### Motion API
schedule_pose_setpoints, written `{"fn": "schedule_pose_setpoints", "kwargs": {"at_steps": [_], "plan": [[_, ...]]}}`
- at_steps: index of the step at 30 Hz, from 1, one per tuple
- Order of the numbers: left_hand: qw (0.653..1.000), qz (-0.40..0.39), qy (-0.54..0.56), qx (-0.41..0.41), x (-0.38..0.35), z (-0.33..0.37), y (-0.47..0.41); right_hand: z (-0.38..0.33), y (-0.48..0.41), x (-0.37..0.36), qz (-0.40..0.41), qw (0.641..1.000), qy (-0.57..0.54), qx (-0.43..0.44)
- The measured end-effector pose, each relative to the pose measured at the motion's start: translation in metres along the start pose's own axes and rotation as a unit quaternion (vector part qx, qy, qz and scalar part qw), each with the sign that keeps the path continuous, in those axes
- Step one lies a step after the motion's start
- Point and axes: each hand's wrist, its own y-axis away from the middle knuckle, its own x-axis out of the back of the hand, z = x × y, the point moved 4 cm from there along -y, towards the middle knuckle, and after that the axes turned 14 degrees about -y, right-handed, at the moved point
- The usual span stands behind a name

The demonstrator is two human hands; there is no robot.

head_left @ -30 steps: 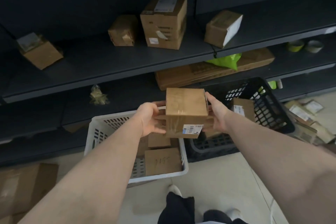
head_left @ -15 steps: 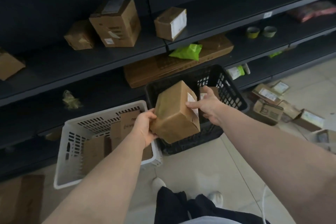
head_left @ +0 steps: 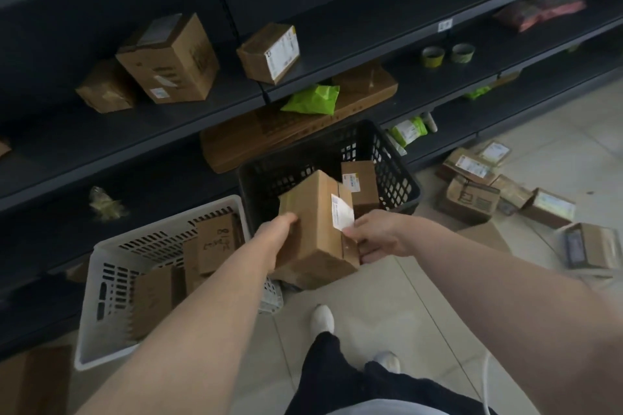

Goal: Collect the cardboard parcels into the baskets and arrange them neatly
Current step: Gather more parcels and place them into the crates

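I hold a brown cardboard parcel with a white label between both hands, tilted, over the near edge of the black basket. My left hand grips its left side and my right hand grips its right side by the label. One labelled parcel stands inside the black basket. The white basket to the left holds several flat parcels, one with handwriting. Three more parcels sit on the dark shelf: a small one, a tall one and a labelled one.
Several loose parcels lie on the tiled floor at right. A long flat carton with a green bag lies on a lower shelf behind the black basket. Two tape rolls rest on the shelf. My feet stand below.
The parcel has moved from above the white basket rightward and down to the black basket's near edge, tilting as it went. My view has swung to the right.
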Motion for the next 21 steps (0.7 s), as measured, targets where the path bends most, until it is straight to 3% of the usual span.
{"fn": "schedule_pose_setpoints", "kwargs": {"at_steps": [4,10,15,21], "plan": [[0.997,-0.034,-0.042,0.053,-0.011,0.010,0.000,0.008,-0.004,0.006,0.039,0.997,-0.034,-0.055],[0.994,-0.079,-0.011,0.074,-0.019,0.046,-0.024,-0.010,-0.025,0.023,-0.008,0.984,-0.141,-0.104],[0.996,-0.049,-0.071,0.037,-0.029,0.095,-0.061,-0.052,-0.061,0.058,0.094,0.989,-0.090,-0.065],[0.983,-0.079,-0.132,0.096,-0.028,0.136,-0.103,-0.086,-0.110,0.068,0.098,0.985,-0.103,-0.098]]}}
